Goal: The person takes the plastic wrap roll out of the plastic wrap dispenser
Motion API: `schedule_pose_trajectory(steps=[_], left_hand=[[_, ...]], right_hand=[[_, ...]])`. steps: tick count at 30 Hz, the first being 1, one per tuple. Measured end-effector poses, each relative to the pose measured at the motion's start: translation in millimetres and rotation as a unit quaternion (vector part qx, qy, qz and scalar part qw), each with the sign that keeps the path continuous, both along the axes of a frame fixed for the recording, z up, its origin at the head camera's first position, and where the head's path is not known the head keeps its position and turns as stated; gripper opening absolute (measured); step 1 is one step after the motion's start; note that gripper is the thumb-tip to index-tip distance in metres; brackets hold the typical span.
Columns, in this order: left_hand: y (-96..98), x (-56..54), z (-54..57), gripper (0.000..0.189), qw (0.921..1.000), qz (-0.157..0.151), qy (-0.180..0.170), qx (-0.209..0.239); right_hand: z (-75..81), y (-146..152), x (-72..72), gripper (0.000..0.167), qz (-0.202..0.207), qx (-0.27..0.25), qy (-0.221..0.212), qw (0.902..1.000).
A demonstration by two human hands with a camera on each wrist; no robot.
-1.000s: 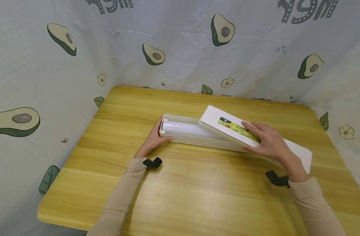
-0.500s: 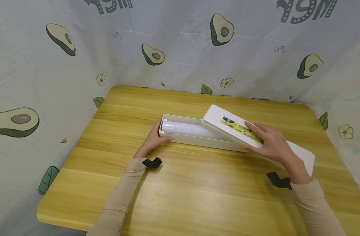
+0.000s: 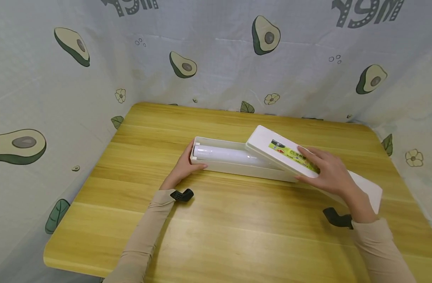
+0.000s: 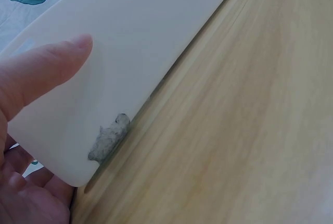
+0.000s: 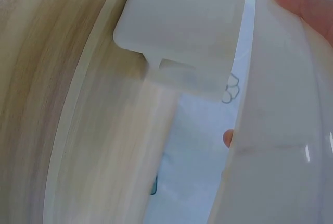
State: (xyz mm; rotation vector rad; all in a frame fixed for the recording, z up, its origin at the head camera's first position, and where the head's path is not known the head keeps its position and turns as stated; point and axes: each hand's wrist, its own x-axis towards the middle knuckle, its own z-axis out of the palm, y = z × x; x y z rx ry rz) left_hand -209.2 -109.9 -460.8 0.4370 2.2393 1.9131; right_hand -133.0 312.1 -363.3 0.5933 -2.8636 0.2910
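Two hands are engaged, both gripping. Left hand (image 3: 183,167): thumb on the near wall of the open white box (image 3: 244,169), other fingers around its end. The box rests on the wooden table (image 3: 258,228), extending rightward from those fingers. White roll (image 3: 226,154) lies lengthwise inside, one end just beside the left fingers. Grey patch (image 4: 109,138) marks the box wall, below the thumb in the left wrist view. Right hand (image 3: 329,173): gripping the white lid (image 3: 262,136) across its width, fingers over the yellow-green label (image 3: 290,154). The lid lies beneath those fingers, aslant over the box; in the right wrist view, a gap shows between lid and box end
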Motion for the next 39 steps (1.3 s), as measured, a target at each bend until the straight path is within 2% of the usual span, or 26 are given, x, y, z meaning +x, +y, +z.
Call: schedule_pose_trajectory(steps=[18, 25, 39], left_hand=[[0.2, -0.2, -0.5, 0.1, 1.0, -0.006, 0.001, -0.003], [1.9, 12.4, 25.8, 0.1, 0.9994, -0.011, -0.032, 0.002], [1.9, 11.7, 26.0, 0.1, 0.9993, -0.01, -0.036, -0.007]], right_hand=[[1.3, 10, 7.9, 0.094, -0.01, -0.004, 0.012, 0.9999], [-1.8, 13, 9.5, 0.094, -0.014, -0.005, 0.016, 0.9998], [-1.3, 20, 13.7, 0.095, -0.026, -0.009, 0.013, 0.9995]])
